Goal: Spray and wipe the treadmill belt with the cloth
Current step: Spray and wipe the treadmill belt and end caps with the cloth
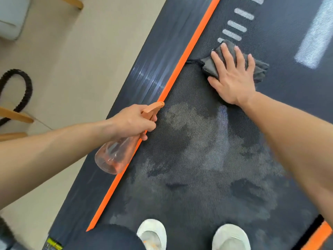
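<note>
So the treadmill belt (198, 177) fills most of the view. Its long axis runs on a slant from bottom centre up to the top right, with the dark side rail (144, 73) and an orange stripe (180, 69) along its left edge and beige floor (81, 60) beyond that. The person is standing on the belt itself, with both shoes (153, 233) at the near end.

Between the feet and the hands there's a big blotchy damp patch (207, 147), so I'd guess that stretch is already sprayed and partly wiped.

The cloth (259, 69) is a grey bunched-up rag lying on the belt past the damp patch, just beside the orange stripe and touching the nearest of the white dashes (236, 26). The right hand (232, 76) is flat on top of it, with straight, spread fingers pressing down rather than gripping.

The spray bottle (115, 156) is a clear, pinkish one. The left hand (133, 121) is wrapped round its neck below the trigger, and it's held above the orange stripe with the nozzle pointing up the belt.

The hands are well apart, with the right one further forward. The right hand is already on the cloth, so the next move probably turns on which way it drags: along the belt's length, or across towards the far edge.
</note>
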